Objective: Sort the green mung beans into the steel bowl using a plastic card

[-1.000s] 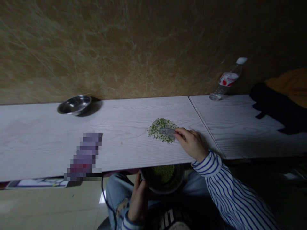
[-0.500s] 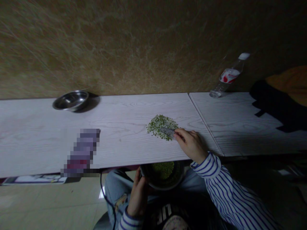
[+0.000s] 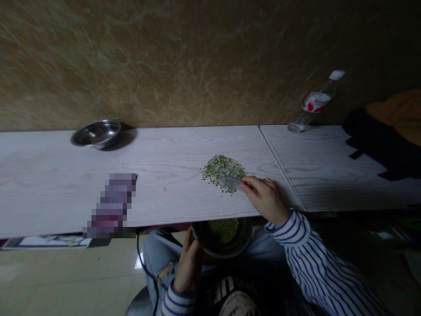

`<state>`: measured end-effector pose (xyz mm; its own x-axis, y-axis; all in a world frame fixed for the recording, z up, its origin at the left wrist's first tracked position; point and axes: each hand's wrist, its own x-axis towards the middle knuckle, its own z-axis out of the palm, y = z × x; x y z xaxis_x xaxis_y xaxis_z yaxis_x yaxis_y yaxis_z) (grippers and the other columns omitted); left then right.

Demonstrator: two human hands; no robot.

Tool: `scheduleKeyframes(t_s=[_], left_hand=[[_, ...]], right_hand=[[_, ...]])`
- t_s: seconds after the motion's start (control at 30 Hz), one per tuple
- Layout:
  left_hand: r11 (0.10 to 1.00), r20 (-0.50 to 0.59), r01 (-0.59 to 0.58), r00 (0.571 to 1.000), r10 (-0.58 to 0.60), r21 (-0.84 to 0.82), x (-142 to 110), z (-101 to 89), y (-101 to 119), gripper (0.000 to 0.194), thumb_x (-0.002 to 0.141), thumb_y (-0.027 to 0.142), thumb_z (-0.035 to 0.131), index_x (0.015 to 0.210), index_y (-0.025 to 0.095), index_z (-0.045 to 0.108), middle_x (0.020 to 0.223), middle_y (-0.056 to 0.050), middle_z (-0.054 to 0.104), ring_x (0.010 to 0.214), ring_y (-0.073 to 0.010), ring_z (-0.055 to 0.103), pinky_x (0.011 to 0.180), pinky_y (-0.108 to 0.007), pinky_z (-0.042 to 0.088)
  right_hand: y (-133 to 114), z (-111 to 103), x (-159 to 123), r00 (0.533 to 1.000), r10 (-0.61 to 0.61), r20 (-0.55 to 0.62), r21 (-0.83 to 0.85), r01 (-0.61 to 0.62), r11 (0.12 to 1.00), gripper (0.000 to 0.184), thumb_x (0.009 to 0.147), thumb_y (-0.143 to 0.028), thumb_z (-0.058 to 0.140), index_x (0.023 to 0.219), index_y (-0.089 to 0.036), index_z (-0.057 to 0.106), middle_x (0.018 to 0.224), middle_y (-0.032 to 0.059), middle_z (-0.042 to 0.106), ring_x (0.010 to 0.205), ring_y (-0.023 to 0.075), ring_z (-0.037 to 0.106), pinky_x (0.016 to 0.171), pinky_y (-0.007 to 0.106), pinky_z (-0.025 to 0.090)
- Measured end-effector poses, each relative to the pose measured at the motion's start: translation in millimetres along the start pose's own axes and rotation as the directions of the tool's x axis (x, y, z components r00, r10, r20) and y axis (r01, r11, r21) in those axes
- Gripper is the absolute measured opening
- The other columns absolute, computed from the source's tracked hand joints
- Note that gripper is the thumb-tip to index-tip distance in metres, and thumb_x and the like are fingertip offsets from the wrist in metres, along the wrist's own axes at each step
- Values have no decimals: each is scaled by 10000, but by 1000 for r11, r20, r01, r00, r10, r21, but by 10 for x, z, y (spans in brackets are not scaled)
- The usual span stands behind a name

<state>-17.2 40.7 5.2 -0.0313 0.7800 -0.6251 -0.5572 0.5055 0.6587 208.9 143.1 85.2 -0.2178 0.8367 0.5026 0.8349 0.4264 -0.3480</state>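
Note:
Small green beans, likely mung beans, lie spread in a loose patch on the pale wood-grain table, with whitish specks among them. My right hand is closed, pinching a flat, greyish, leaf-shaped scraper whose edge rests at the near side of the patch. Below the table's front edge, my left hand grips the left rim of a dark metal bowl. Inside that bowl are more green beans. The table edge hides the bowl's far side.
A shiny steel bowl stands at the back left. Nearer the front left lies a pixelated flat item. A clear plastic bottle stands near the wall at right, beside a black and orange cloth item. A dark cable hangs below the table.
My right hand and the scraper have shifted slightly nearer and to the right, and a few beans now lie closer to the table's front edge. My left hand keeps its hold on the bowl.

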Motion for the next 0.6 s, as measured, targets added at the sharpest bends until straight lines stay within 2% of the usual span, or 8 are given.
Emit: scheduleKeyframes(t_s=[0.2,0.47,0.6], left_hand=[[1000,2,4,1000,-4,4,19,7,-6,626,712,236,700,1316,215,539,1210,-81,687,1018,-277,663,765,-362,566],[1000,-8,7,1000,-7,-30,-2,34,26,643,674,243,748,1293,225,575,1126,-68,722,986,-277,676,761,-370,567],[999,0,0,1000,0,-32,-1,16,22,625,696,225,726,1302,220,572,1132,-63,713,963,-260,675,783,-370,566]], right_hand=[[77,3,24,999,-8,46,-49,10,999,108,960,-186,567,988,-201,670,858,37,792,746,193,733,702,315,426],[-46,25,-20,992,-6,124,-23,9,1000,129,985,-216,541,1010,-216,667,878,33,798,776,186,735,729,315,414],[-54,-11,-57,993,-25,116,14,23,1000,124,984,-222,550,1011,-216,670,915,39,801,799,179,739,743,312,419]])
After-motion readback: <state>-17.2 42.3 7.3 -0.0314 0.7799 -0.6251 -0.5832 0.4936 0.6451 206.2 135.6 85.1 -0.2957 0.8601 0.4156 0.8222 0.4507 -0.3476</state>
